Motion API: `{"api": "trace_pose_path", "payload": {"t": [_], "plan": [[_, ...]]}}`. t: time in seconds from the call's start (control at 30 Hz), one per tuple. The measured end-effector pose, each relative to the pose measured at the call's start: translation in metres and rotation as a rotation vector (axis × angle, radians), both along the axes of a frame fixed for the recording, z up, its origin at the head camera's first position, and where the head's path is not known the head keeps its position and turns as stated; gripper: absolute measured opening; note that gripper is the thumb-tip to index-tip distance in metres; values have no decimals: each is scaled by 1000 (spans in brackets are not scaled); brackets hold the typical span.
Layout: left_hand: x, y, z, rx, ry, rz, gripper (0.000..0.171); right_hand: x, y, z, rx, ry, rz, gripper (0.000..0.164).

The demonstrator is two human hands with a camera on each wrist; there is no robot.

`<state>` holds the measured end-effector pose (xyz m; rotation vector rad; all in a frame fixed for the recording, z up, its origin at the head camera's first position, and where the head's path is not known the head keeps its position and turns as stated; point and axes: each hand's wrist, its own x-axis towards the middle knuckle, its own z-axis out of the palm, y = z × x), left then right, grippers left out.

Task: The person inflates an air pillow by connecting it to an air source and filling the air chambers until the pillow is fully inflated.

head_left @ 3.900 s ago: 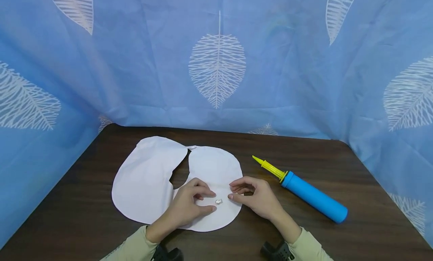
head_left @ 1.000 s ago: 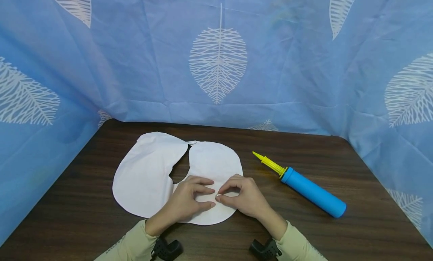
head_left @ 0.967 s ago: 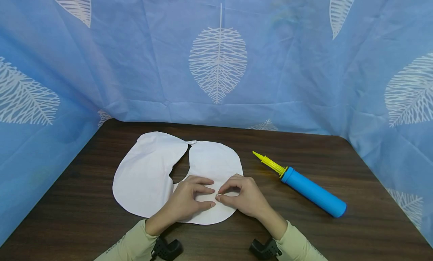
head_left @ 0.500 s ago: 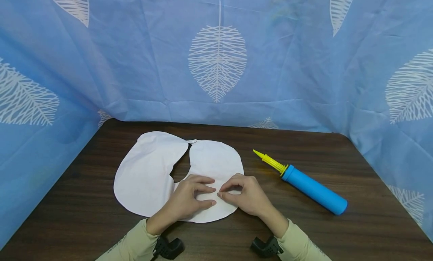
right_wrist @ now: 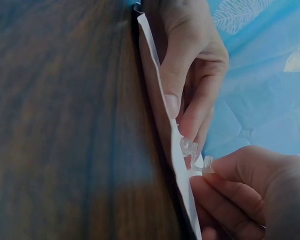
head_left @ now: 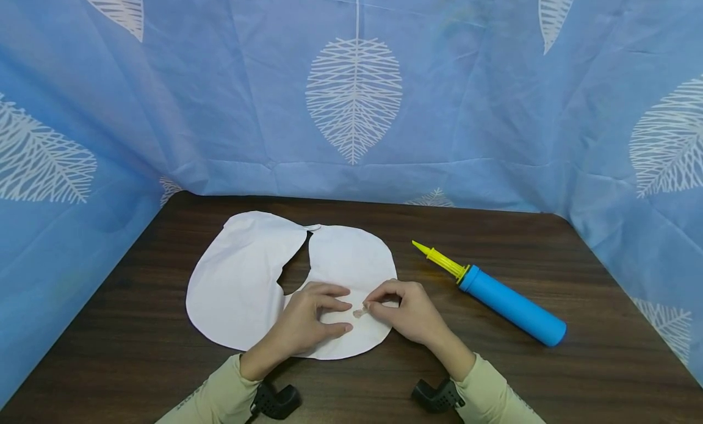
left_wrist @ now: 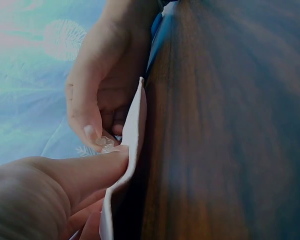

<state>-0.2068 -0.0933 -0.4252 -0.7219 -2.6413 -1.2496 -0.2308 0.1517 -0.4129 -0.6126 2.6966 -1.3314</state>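
A flat, deflated white inflatable (head_left: 236,283), two rounded lobes around a central opening like a neck pillow, lies on the table. A small clear plastic valve (right_wrist: 190,148) stands up from its right lobe. My right hand (head_left: 412,308) pinches the valve's clear cap (right_wrist: 207,164) between thumb and index finger; the cap is off the valve mouth, on a short clear strap. My left hand (head_left: 310,317) rests on the same lobe, thumb and fingers spread just left of the valve. In the left wrist view, its thumb lies right by the valve.
A blue hand pump (head_left: 513,305) with a yellow nozzle (head_left: 420,247) lies on the dark wooden table (head_left: 494,241), right of the inflatable. Blue cloth (head_left: 263,107) with white leaf prints hangs behind and along both sides.
My right hand came in from beside the valve and pinched its cap, then drew it slightly right and away, opening the valve. My left hand stays nearly in place.
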Motion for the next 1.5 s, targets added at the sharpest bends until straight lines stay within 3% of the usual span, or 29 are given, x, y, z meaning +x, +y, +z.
{"api": "trace_pose_path", "payload": {"t": [0.17,0.53,1.0,1.23,1.5], "plan": [[0,0,0,1,-2,15,29,0,1,1,21,-5,-19,14],[1,3,-1,12,9,14,28,-1,6,-3,77,102,41,20],[2,4,-1,-1,-17,22,27,0,13,2,15,-23,6,13],[3,4,-2,11,-28,18,27,0,25,5,28,15,-68,18],[2,3,-1,24,-35,15,27,-4,58,16,-1,115,-256,30]]}}
